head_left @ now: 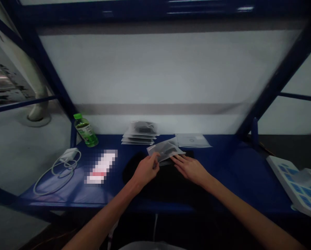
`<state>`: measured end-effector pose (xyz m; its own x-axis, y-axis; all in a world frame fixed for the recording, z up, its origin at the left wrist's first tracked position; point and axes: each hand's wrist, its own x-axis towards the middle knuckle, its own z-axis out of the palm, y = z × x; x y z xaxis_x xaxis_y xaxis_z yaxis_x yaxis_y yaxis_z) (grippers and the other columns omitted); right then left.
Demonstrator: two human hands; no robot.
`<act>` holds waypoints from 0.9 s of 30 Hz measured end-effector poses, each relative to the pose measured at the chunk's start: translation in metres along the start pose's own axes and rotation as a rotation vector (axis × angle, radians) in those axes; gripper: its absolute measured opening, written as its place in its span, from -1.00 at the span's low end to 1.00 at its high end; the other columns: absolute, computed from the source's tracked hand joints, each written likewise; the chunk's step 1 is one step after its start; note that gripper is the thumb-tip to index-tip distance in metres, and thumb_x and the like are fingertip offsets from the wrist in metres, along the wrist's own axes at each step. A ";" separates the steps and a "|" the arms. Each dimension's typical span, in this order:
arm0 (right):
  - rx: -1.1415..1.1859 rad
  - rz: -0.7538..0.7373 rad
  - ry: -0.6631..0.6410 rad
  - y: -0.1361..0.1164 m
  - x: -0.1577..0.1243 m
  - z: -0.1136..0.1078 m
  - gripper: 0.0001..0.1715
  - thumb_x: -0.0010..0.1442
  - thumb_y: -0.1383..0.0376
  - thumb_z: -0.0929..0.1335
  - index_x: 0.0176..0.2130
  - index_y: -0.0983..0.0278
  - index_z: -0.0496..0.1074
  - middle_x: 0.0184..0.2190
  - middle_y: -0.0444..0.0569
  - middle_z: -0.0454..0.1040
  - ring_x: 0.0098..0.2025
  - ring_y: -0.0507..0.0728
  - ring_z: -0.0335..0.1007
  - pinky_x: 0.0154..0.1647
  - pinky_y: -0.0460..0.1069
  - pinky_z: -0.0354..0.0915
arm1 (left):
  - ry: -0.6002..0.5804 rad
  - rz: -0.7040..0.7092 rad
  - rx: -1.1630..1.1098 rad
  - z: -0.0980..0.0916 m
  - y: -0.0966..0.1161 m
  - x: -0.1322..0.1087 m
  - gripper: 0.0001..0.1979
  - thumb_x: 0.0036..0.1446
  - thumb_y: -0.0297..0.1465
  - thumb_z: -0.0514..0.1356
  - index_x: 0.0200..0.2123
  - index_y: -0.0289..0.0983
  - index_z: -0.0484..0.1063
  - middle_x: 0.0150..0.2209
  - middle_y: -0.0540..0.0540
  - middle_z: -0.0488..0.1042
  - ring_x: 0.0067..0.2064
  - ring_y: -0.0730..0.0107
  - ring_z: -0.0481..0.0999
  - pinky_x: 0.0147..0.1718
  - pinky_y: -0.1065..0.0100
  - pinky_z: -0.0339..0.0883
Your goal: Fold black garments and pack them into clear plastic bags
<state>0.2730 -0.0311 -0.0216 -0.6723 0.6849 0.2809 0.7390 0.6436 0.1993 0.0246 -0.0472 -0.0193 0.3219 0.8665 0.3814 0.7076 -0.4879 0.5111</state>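
Note:
A frosted translucent plastic bag [162, 149] with a dark item inside is tilted above the dark cloth at the middle of the table. My left hand [147, 169] is closed on its near left edge, thumb on top and fingers curled below. My right hand [190, 168] reaches to the bag's right edge with fingers stretched out, the fingertips at or just inside the edge; its thumb is hidden. Beyond the hands stands a stack of several similar filled bags [139, 133]. A flatter translucent bag [193, 140] lies right of it.
On the blue table [230, 173] lies a dark cloth [168, 184]. A green-capped drink bottle [86, 130], a white charger with cable [69, 155] and a blurred-out slip [101, 168] are at the left. A white and blue box [295, 184] sits at the right edge.

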 end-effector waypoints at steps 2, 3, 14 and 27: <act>-0.006 0.012 -0.011 0.001 -0.005 0.001 -0.48 0.44 0.24 0.12 0.31 0.20 0.21 0.27 0.05 0.32 0.14 0.26 0.36 0.04 0.17 0.34 | -0.015 0.018 0.032 0.000 -0.001 0.000 -0.62 0.16 -0.51 0.13 0.06 -0.17 0.30 -0.28 -0.02 0.48 -0.33 0.35 0.50 -0.30 0.39 0.33; -0.014 0.028 -0.028 0.001 -0.006 0.002 -0.48 0.43 0.24 0.11 0.31 0.21 0.21 0.26 0.06 0.33 0.15 0.27 0.35 0.04 0.19 0.33 | -0.024 0.032 0.054 0.000 -0.001 0.000 -0.61 0.17 -0.51 0.12 0.08 -0.17 0.29 -0.28 -0.03 0.49 -0.33 0.34 0.49 -0.30 0.38 0.33; 0.065 0.084 -0.081 -0.003 -0.003 0.000 -0.42 0.43 0.14 0.10 0.33 0.27 0.17 0.29 0.11 0.26 0.20 0.32 0.28 0.05 0.22 0.32 | -0.108 0.075 -0.082 -0.008 -0.007 0.003 -0.71 0.14 -0.47 0.18 -0.05 -0.19 0.40 -0.28 -0.04 0.52 -0.28 0.32 0.53 -0.24 0.37 0.37; 0.078 0.063 -0.062 -0.003 -0.011 -0.003 -0.43 0.43 0.15 0.10 0.32 0.25 0.20 0.31 0.02 0.26 0.22 0.33 0.24 0.03 0.20 0.33 | -0.091 -0.258 -0.312 -0.022 -0.026 0.011 -0.76 0.11 -0.28 0.23 -0.16 -0.24 0.45 -0.41 -0.03 0.54 -0.38 0.31 0.54 -0.40 0.39 0.32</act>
<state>0.2785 -0.0417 -0.0221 -0.6275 0.7433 0.2318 0.7760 0.6213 0.1086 -0.0038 -0.0274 -0.0115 0.2229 0.9636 0.1476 0.5525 -0.2496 0.7952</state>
